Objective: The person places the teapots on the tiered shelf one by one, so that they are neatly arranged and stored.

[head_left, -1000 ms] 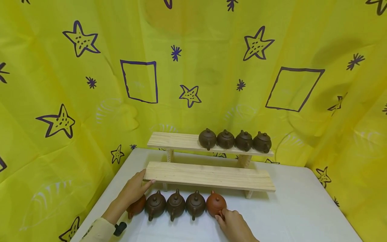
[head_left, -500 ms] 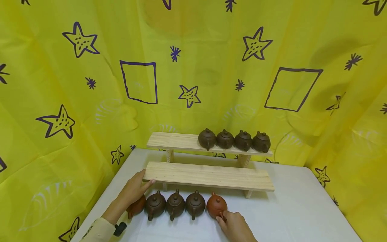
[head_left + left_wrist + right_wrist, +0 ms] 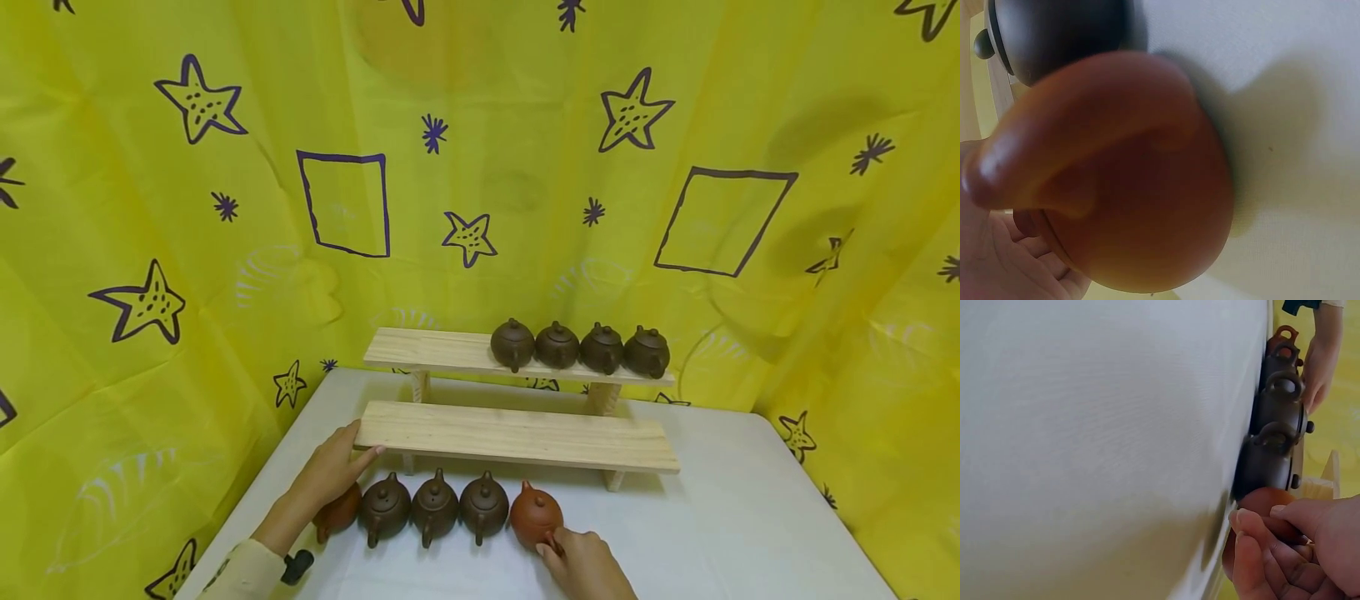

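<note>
In the head view my right hand (image 3: 590,565) pinches the handle of a reddish-brown teapot (image 3: 535,514) at the right end of the front row. The right wrist view shows the thumb and fingers (image 3: 1254,528) closed at that handle, hiding much of the pot. My left hand (image 3: 330,471) rests against the left end of the lower wooden shelf (image 3: 517,435), its thumb along the front edge. Below that hand stands another reddish-brown teapot (image 3: 1147,206), partly covered in the head view. Between the two red pots sit dark brown teapots (image 3: 436,506), spouts towards the shelf.
Several dark teapots (image 3: 557,345) line the right half of the upper wooden shelf (image 3: 435,348). White cloth covers the table (image 3: 720,500). A yellow patterned curtain (image 3: 525,108) surrounds the back and sides.
The red teapot in my right hand has shifted slightly towards me, along with the hand. My left hand keeps its place on the shelf end.
</note>
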Action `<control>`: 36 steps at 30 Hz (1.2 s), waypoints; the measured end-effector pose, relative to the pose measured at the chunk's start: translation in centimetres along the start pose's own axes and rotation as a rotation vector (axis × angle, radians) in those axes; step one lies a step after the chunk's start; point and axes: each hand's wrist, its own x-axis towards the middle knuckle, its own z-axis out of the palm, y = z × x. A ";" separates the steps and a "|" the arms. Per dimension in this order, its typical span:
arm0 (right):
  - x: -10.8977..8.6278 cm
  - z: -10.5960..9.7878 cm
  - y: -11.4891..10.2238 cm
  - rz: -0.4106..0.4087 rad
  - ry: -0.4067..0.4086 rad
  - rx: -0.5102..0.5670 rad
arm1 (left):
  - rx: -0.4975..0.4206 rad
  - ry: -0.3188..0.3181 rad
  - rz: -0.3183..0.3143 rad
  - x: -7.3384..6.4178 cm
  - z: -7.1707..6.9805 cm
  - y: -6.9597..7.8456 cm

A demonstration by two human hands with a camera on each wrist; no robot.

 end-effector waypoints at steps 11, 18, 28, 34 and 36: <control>0.8 -2.0 -2.1 -0.085 0.008 0.043 | 0.009 0.005 0.011 0.0 0.1 -0.2; 2.8 -4.2 -4.3 -0.106 -0.049 0.154 | 0.020 0.014 0.016 0.1 0.0 -0.3; 7.3 -7.0 -7.0 -0.138 -0.023 0.147 | 0.029 0.006 0.010 0.2 0.1 -0.2; 10.7 -7.6 -8.4 -0.135 0.039 0.089 | 0.021 0.009 0.008 0.2 0.1 -0.3; 11.8 -7.6 -8.8 -0.141 0.047 0.095 | 0.024 0.012 0.010 0.1 0.1 -0.3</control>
